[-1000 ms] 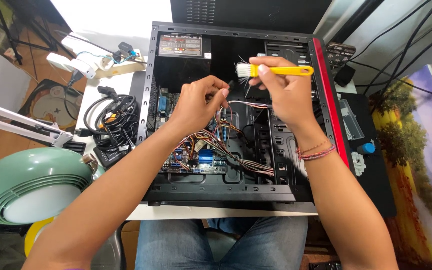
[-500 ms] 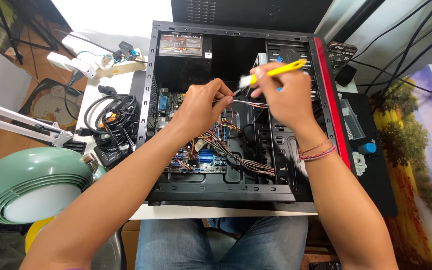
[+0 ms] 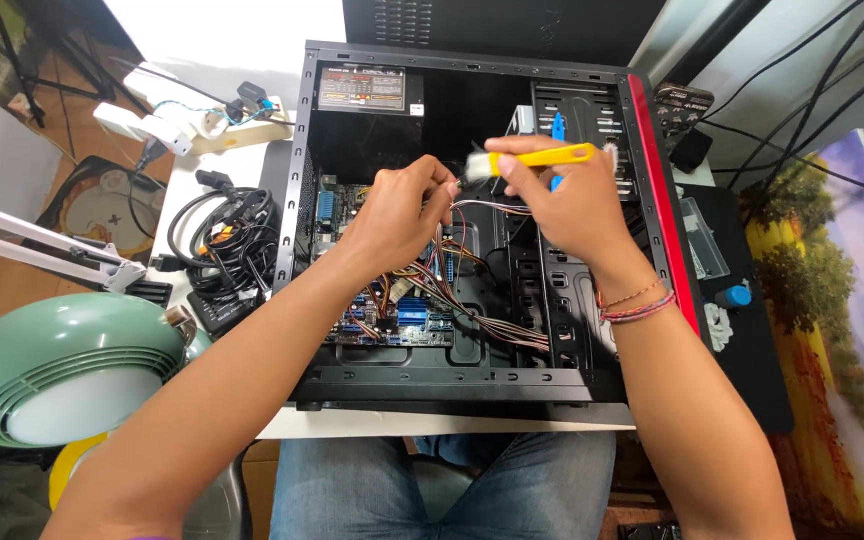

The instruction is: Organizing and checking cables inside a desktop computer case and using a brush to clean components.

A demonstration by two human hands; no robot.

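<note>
The small brush with a yellow plastic handle and pale bristles [image 3: 532,158] is held in the right hand [image 3: 562,205], whose fingers are closed around the middle of the handle; the bristles point toward the left hand [image 3: 402,215], and the handle end sticks out past the right hand on its far side. Compared with half a second ago, the brush now lies nearly level instead of slanting, and its bristles are a little farther from the left hand. One second ago it was also level, with the bristles well apart from that hand. The left hand is closed in a pinch on the thin coloured wires [image 3: 482,208] that run between the two hands, just below the bristles. Both hands hover inside the open black metal computer case with a red front edge [image 3: 652,200]. Beneath the left hand lies the green motherboard with blue slots [image 3: 407,315] and a bundle of brown and red cables. The case rests on a white table [image 3: 187,185]. Beyond the left hand, on the outer side, there is a coil of black cables [image 3: 222,235], and nearer to the person a round pale green desk lamp [image 3: 62,370] on a white arm. Beyond the right hand a dark mat [image 3: 752,370] carries a clear plastic box [image 3: 702,238]. The person's blue jeans [image 3: 442,485] show below the table edge.
</note>
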